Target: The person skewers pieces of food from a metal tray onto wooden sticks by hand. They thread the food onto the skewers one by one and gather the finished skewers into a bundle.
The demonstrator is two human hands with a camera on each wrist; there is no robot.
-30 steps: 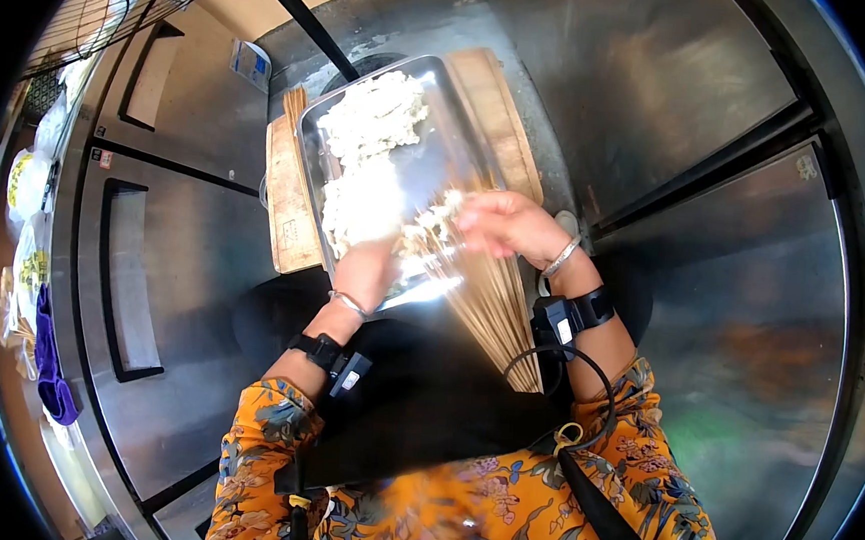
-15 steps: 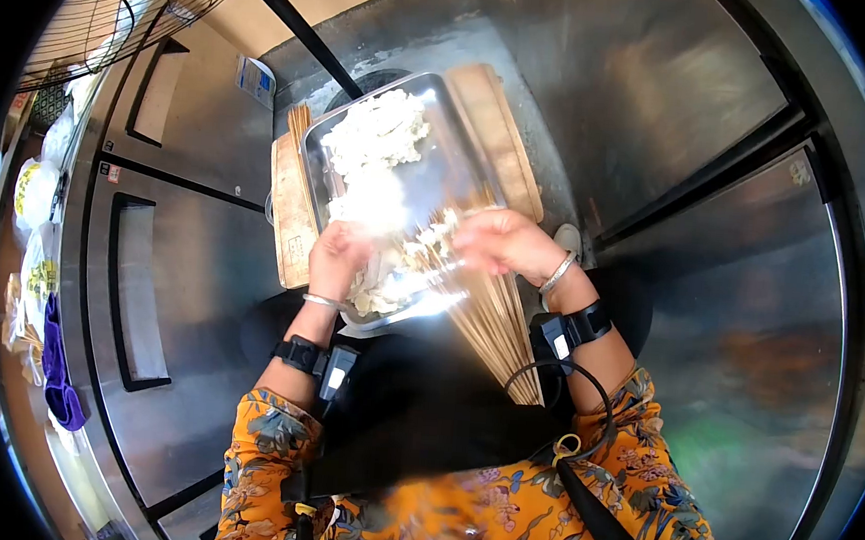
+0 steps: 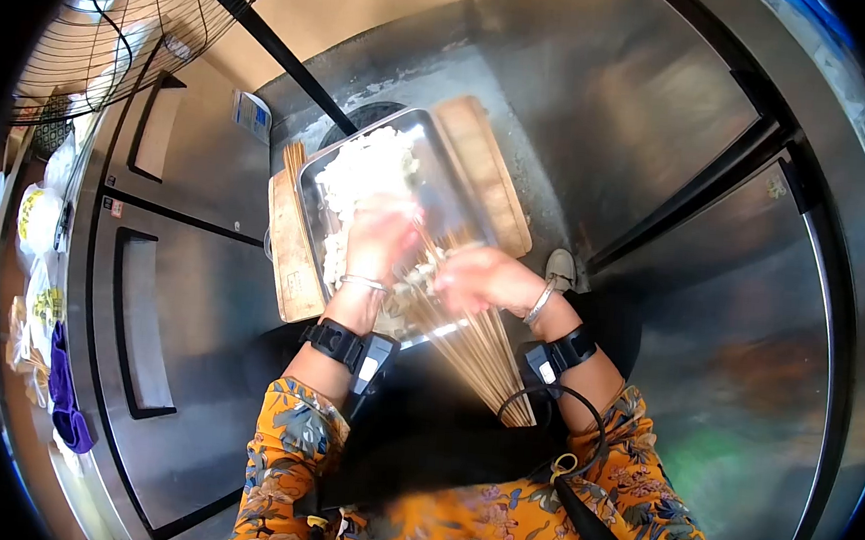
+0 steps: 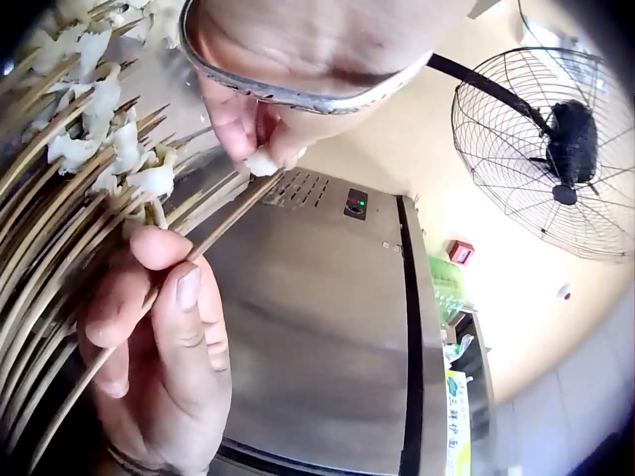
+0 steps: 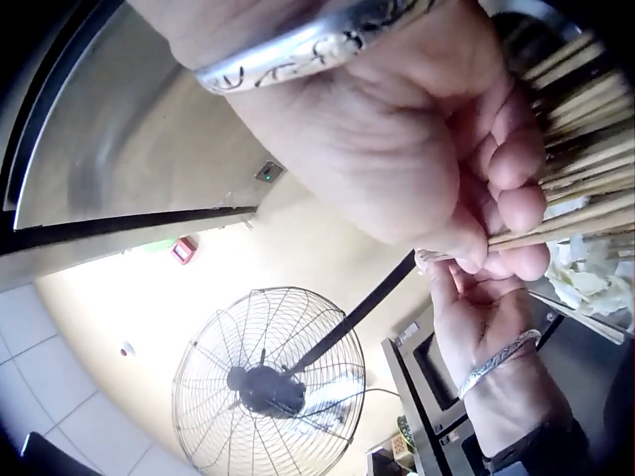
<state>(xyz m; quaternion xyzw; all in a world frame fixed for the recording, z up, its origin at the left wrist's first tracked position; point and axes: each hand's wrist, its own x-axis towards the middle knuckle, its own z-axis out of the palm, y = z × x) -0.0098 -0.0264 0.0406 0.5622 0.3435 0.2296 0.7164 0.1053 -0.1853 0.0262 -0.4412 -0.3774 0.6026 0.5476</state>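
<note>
My right hand [image 3: 487, 279] pinches one thin wooden skewer [image 4: 233, 213] between thumb and fingers, its tip pointing toward my left hand [image 3: 383, 236]. At that tip, the left fingertips pinch a small white piece of food [image 4: 262, 162]. Beneath the right hand lies a fan of skewers [image 3: 490, 374], several with white pieces threaded on their tips [image 4: 124, 159]. Their tips rest over a metal tray [image 3: 439, 180], and their bare ends reach toward my lap. A heap of soft white food pieces [image 3: 365, 165] fills the tray's left side; its kind is unclear.
Wooden boards [image 3: 484, 173] show on both sides under the tray. More skewers [image 3: 298, 180] lie along its left edge. A wire-caged fan [image 4: 566, 149] stands beyond on a dark pole [image 3: 268, 43]. Steel cabinet doors [image 3: 720, 320] flank me on both sides.
My left hand has gone from the tray's near left side to the skewer tip by the right hand. The right hand stays over the skewer fan, and the head view has shifted slightly.
</note>
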